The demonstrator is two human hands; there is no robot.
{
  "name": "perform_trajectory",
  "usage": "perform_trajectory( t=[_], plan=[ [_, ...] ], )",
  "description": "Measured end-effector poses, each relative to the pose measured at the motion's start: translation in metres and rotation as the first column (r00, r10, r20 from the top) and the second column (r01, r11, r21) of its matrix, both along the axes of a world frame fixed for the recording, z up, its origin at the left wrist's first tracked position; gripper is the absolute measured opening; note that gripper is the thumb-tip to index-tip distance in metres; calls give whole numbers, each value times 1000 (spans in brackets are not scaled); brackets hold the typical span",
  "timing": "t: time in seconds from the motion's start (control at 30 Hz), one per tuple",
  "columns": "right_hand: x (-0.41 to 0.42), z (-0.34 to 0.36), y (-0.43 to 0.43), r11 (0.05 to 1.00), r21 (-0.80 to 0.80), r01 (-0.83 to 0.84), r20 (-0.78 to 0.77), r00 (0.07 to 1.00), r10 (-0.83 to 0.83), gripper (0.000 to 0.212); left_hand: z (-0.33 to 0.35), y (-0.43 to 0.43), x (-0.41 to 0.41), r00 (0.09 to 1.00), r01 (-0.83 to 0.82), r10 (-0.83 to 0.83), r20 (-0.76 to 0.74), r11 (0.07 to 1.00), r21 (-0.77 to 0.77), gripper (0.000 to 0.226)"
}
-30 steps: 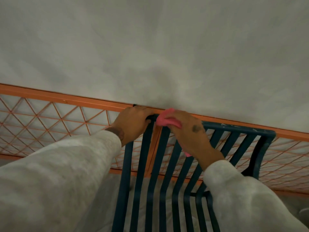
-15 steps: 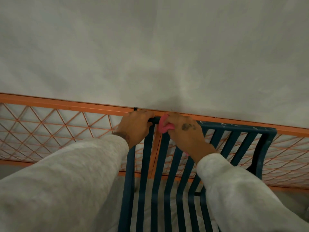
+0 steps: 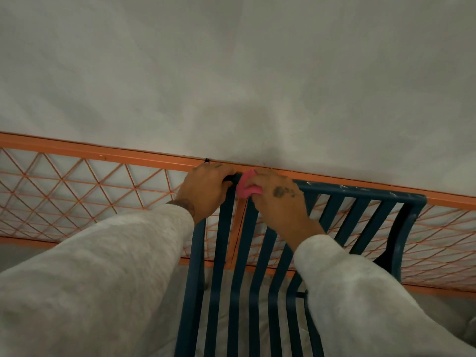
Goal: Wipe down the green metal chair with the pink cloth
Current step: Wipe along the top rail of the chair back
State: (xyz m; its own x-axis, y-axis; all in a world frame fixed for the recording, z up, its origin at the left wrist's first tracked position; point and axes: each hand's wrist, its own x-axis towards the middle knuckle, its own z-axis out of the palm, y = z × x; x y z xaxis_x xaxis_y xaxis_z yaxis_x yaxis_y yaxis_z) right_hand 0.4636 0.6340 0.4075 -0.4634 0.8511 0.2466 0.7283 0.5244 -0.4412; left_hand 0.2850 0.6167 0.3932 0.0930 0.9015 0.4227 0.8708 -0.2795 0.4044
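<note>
Here, at the far left an orange mesh fence runs along the grey wall. In front of it the left hand grasps the left end of the top rail of the green metal chair, its fingers curled over the bar; this grasp is the same as half a second ago. Just to the right, the pink cloth sits bunched on the same rail, almost touching the left hand. Compared with one second ago it has slid a little to the left, so the gap between the two hands is smaller. The right hand covers the cloth and holds it against the rail; its fingertips are hidden behind the bar, so they probably wrap around it. Further right the rail shows pale marks on the paint, and both arms wear light grey sleeves
</note>
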Motion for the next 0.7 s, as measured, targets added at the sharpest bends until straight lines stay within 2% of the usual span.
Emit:
perform_trajectory(
  t=[0.07, 0.13, 0.3, 0.37, 0.5, 0.6, 0.7],
  plan=[
    [-8, -5, 0, 999, -27, -41, -60, 997, 39, 28, 1, -1, 1, 1000, 18, -19, 6, 1000, 21, 27],
    [2, -8, 1, 999, -9, -40, -52, 998, 39, 25, 2, -1, 2, 1000, 13, -14, 11, 1000, 27, 26],
    [48, 5, 8, 988, -71, 138, 51, 990, -135, 26, -2, 0, 2, 1000, -16, 17, -10, 999, 33, 21],
    [42, 5, 8, 986, -50, 161, 35, 987, -160, 30, -3, -1, 2, 1000, -22, 23, -16, 999, 43, 21],
    [8, -4, 2, 997, -60, 52, -81, 995, -57, 35, -3, 0, 2, 999, -12, 13, -30, 999, 36, 22],
    [-4, -9, -1, 1000, -2, -6, -93, 996, 6, 34, -3, 0, 2, 999, -15, 16, -33, 1000, 24, 23],
    [19, -9, 5, 1000, -1, -29, -69, 997, 29, 32, -3, 0, 3, 999, -18, 18, -28, 1000, 12, 23]
  ],
)
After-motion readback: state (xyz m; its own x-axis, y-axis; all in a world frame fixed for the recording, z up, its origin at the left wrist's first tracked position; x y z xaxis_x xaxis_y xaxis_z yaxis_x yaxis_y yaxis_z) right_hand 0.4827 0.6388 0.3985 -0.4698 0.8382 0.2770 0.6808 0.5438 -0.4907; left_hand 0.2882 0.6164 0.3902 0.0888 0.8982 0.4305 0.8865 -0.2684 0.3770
